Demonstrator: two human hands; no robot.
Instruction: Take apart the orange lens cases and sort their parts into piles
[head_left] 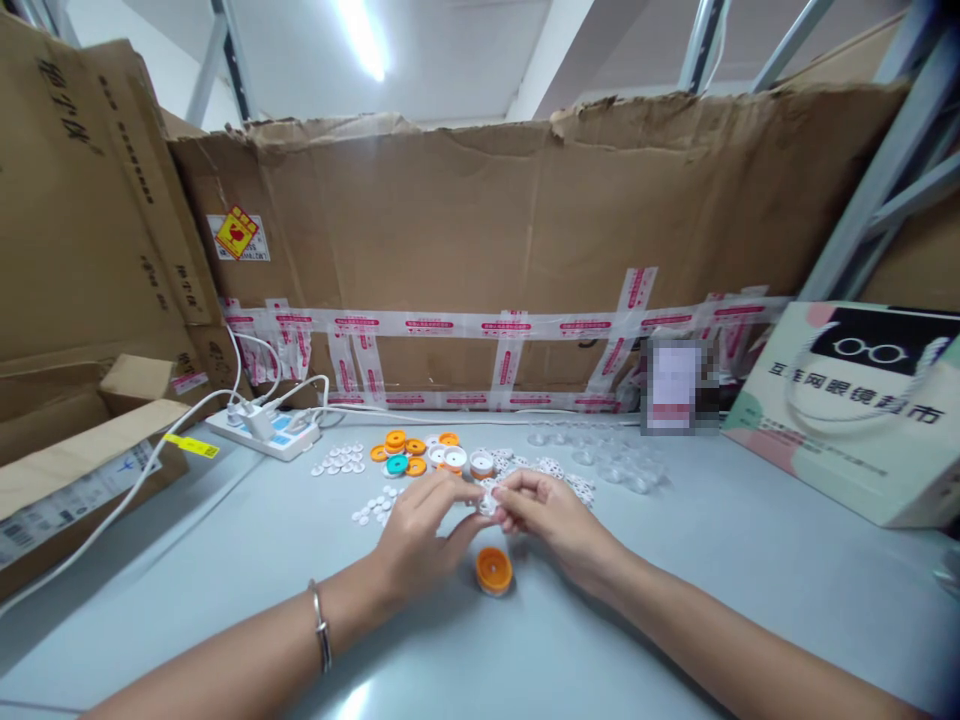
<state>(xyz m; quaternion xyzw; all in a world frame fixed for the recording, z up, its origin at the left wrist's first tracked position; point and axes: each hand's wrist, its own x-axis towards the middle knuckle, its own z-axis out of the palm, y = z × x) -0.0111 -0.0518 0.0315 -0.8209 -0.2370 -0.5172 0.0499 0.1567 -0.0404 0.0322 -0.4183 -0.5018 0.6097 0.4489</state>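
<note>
My left hand (431,525) and my right hand (547,515) meet at the middle of the table. Between their pinched fingertips is a small white round piece (488,498), held by both; its details are too small to make out. Just below them on the table stands an orange round part (493,570) with a white base. Behind my hands lie orange rings (395,438), a teal disc (396,465) and white round cups (454,459). Small white discs (371,508) are scattered left of my left hand. White pieces with dark dots (551,467) lie behind my right hand.
Clear plastic pieces (630,465) lie at the back right, near a blurred upright card (673,385). A printed bag (847,410) stands at the right. A power strip (266,430) with white cables and an open carton (82,480) are at the left. Large cardboard (450,230) closes the back.
</note>
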